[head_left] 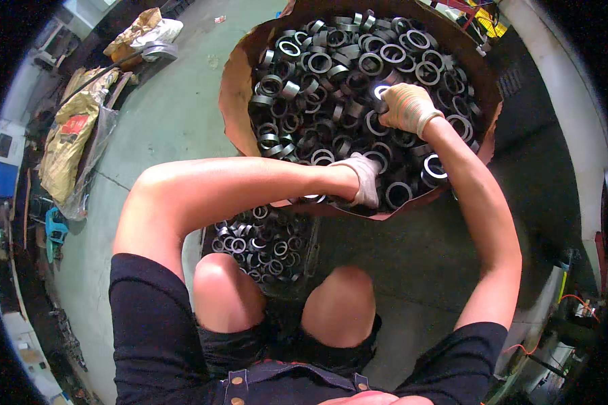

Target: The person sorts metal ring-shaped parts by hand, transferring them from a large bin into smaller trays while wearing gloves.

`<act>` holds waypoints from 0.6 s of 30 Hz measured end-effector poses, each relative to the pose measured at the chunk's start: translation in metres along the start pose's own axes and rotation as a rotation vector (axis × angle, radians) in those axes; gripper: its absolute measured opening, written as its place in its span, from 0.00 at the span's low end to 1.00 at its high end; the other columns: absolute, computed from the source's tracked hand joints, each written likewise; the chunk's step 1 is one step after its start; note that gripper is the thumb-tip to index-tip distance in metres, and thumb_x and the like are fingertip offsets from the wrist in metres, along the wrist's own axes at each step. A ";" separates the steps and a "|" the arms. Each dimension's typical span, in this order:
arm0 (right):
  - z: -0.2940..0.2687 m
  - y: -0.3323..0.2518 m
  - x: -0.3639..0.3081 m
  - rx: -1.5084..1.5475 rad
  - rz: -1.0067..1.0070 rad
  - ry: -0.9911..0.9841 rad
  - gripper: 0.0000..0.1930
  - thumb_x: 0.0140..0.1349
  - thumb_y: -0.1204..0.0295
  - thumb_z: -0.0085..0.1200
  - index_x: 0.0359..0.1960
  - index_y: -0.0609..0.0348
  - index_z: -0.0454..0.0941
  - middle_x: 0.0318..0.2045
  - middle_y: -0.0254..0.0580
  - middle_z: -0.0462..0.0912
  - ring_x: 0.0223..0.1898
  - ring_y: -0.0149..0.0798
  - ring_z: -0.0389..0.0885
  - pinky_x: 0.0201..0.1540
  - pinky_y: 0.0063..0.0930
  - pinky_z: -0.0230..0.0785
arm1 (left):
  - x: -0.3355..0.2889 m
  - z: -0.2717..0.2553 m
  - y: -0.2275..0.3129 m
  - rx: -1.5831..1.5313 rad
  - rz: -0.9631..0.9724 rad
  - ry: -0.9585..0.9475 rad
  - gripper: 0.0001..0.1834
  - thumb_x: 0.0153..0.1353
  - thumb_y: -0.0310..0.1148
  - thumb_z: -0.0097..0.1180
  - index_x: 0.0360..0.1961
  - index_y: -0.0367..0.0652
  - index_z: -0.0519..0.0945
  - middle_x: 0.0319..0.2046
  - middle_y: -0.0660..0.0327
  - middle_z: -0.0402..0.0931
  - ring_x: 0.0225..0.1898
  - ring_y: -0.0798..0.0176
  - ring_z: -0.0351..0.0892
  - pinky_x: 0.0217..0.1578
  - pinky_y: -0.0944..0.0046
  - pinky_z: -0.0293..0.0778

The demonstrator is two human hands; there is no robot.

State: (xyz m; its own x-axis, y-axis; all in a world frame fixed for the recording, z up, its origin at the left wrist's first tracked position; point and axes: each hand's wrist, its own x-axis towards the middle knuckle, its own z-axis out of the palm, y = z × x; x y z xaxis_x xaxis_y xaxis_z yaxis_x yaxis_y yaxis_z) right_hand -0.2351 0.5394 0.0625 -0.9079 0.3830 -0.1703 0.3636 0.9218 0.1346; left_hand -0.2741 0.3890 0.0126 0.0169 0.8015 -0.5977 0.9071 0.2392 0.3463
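Note:
My right hand (412, 109), in a pale knitted glove, is closed on a metal ring (382, 91) with a bright end face. It is above the right-hand part of a heap of dark metal rings (344, 88). These rings fill a large brown-walled round container (234, 94). Closer to me, my left hand (365, 179), gloved too, reaches in over the container's near rim among the rings. A ring (377, 160) lies right beside it. Its fingers point away and down, so I cannot see whether they grip anything.
Smaller rings fill a box (311, 250) on the floor by my knees, below the container's near rim. To the left, a yellowish sack (74, 148) and crumpled wrapping (142, 34) lie near a teal tool (55, 233). Orange cables (581, 300) run at the right.

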 end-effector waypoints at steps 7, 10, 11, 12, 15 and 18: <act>0.002 0.003 0.004 0.014 -0.032 0.017 0.18 0.46 0.58 0.62 0.33 0.58 0.83 0.32 0.53 0.85 0.37 0.54 0.84 0.42 0.42 0.76 | 0.028 0.024 -0.022 0.026 0.042 0.072 0.31 0.39 0.49 0.67 0.40 0.34 0.81 0.37 0.42 0.82 0.44 0.45 0.83 0.43 0.54 0.80; 0.005 0.005 0.003 0.022 -0.032 0.018 0.18 0.45 0.58 0.62 0.33 0.58 0.83 0.32 0.53 0.85 0.37 0.53 0.84 0.42 0.41 0.76 | 0.036 0.036 -0.027 0.038 0.043 0.194 0.25 0.43 0.48 0.65 0.36 0.36 0.83 0.35 0.44 0.83 0.42 0.46 0.84 0.43 0.54 0.80; 0.007 0.006 0.006 0.028 -0.029 0.031 0.18 0.45 0.59 0.62 0.33 0.59 0.83 0.32 0.53 0.85 0.37 0.53 0.84 0.42 0.41 0.76 | 0.039 0.040 -0.028 0.063 0.019 0.249 0.24 0.45 0.48 0.64 0.35 0.37 0.84 0.34 0.44 0.83 0.42 0.46 0.84 0.43 0.53 0.80; 0.007 0.005 0.006 0.033 -0.024 0.041 0.18 0.45 0.59 0.62 0.33 0.59 0.83 0.32 0.53 0.85 0.37 0.53 0.84 0.42 0.41 0.77 | 0.034 0.037 -0.025 0.064 0.020 0.249 0.24 0.45 0.48 0.64 0.35 0.37 0.84 0.34 0.44 0.83 0.42 0.46 0.84 0.43 0.53 0.80; 0.002 0.004 0.004 0.024 0.011 -0.004 0.18 0.44 0.59 0.62 0.32 0.60 0.84 0.33 0.53 0.85 0.37 0.53 0.84 0.42 0.41 0.77 | 0.026 0.032 -0.018 -0.001 0.023 0.304 0.21 0.50 0.47 0.61 0.34 0.38 0.85 0.34 0.44 0.83 0.40 0.47 0.85 0.42 0.52 0.80; -0.002 0.002 0.001 -0.011 0.032 -0.049 0.20 0.48 0.56 0.61 0.38 0.56 0.85 0.38 0.49 0.86 0.42 0.50 0.85 0.46 0.40 0.77 | 0.035 0.036 -0.018 0.074 0.001 0.309 0.20 0.51 0.46 0.61 0.34 0.39 0.84 0.34 0.44 0.83 0.40 0.47 0.85 0.40 0.52 0.80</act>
State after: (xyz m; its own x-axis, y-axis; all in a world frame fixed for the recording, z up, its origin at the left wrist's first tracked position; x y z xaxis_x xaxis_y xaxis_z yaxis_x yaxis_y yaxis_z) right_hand -0.2356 0.5416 0.0645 -0.8845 0.4149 -0.2133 0.3898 0.9085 0.1510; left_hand -0.2748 0.3929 -0.0402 -0.1003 0.9330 -0.3456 0.9356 0.2067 0.2863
